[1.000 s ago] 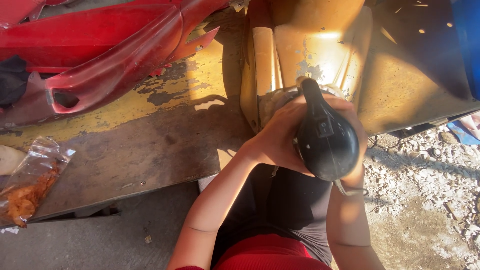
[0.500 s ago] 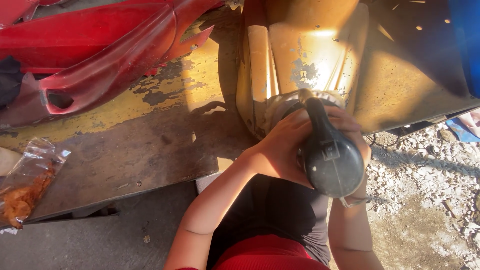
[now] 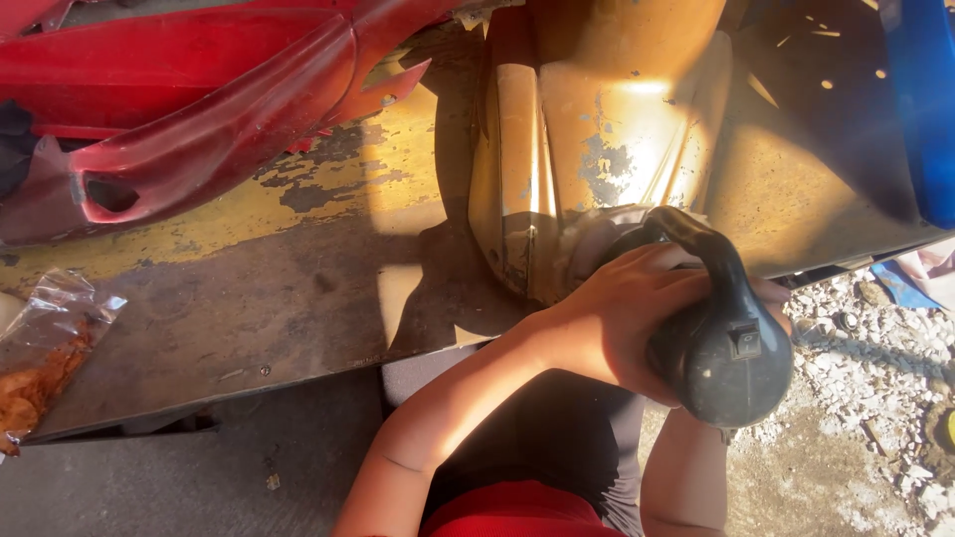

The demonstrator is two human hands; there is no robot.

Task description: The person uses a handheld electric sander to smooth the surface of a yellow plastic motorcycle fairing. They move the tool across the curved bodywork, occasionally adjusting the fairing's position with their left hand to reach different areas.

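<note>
Both my hands hold a black, bulbous power tool (image 3: 724, 363) with a small rocker switch on its rear. My left hand (image 3: 609, 320) wraps around the tool's body from the left. My right hand (image 3: 777, 297) is mostly hidden behind the tool, and only its forearm and a bit of its fingers show. The tool's front end presses against the lower edge of a worn golden-yellow body panel (image 3: 607, 119). This panel has patches of chipped paint and lies on a scuffed yellow-painted table (image 3: 298, 288).
A red fairing panel (image 3: 199, 119) lies across the table's upper left. A clear plastic bag with orange contents (image 3: 45, 358) sits at the left edge. A blue part (image 3: 930, 99) is at the top right. White gravel (image 3: 875, 398) covers the ground on the right.
The tool and both hands have slid right and toward me along the golden panel's lower edge. The grip is unchanged.
</note>
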